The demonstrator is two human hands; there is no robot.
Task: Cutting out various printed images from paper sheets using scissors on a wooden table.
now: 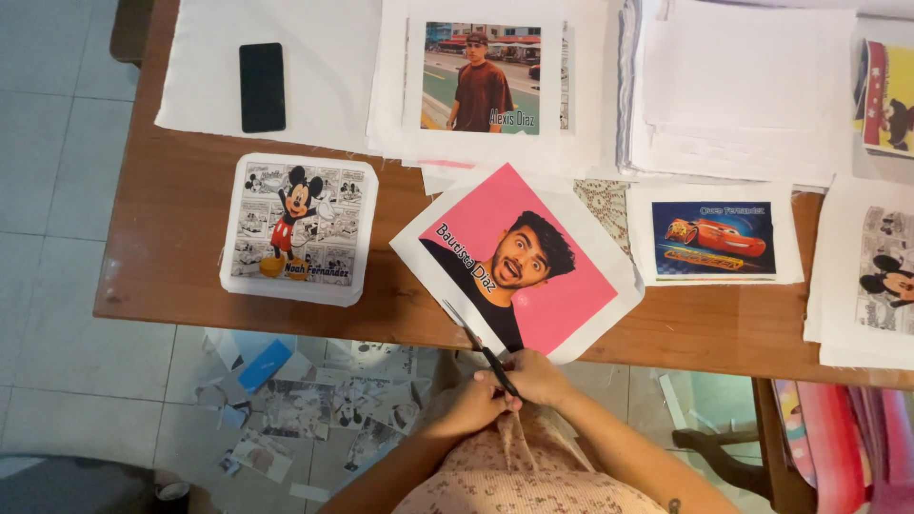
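Observation:
My left hand (pixel 465 405) and my right hand (pixel 539 375) meet just below the table's near edge, both closed around the dark handles of a pair of scissors (pixel 476 343). The blades point up and to the left, their tips over the lower edge of a white-bordered sheet (pixel 562 286) with a pink print of a person. That sheet lies tilted on the wooden table (pixel 181 257), its bottom corner hanging over the edge right above my hands.
A stack of cartoon-mouse prints (pixel 299 228) lies to the left, a red cartoon-car print (pixel 716 234) to the right. Behind them are a black phone (pixel 262 87) on white fabric, a street photo print (pixel 481 76) and piled white sheets (pixel 743 90). Paper scraps (pixel 314 400) litter the floor.

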